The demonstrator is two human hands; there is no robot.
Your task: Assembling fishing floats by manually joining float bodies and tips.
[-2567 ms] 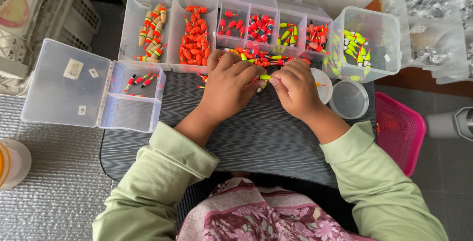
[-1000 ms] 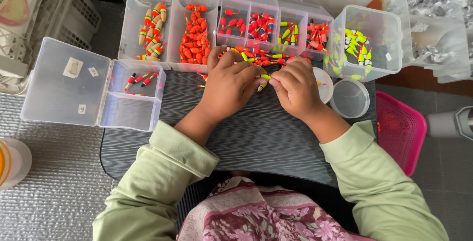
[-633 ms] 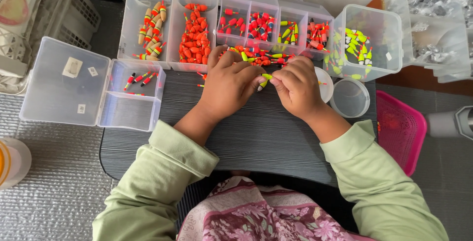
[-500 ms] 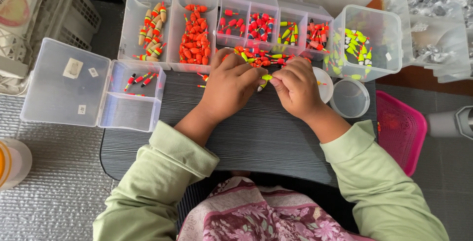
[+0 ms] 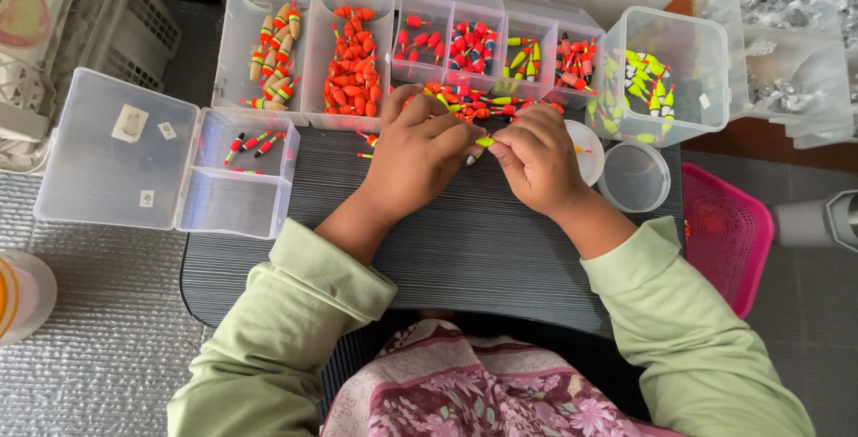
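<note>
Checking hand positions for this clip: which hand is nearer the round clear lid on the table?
Right. The right hand lies just beside the round clear lid; the left hand is farther off, beyond the right hand.

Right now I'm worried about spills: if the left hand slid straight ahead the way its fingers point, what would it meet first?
Probably the loose pile of small floats just past the left hand; behind it stands the compartment box. Depth is hard to judge.

Single view from the camera on my head, looking almost straight down and slightly forward at close range over the dark table; my sleeves enter from the bottom edge, my left hand and right hand meet near centre frame
</note>
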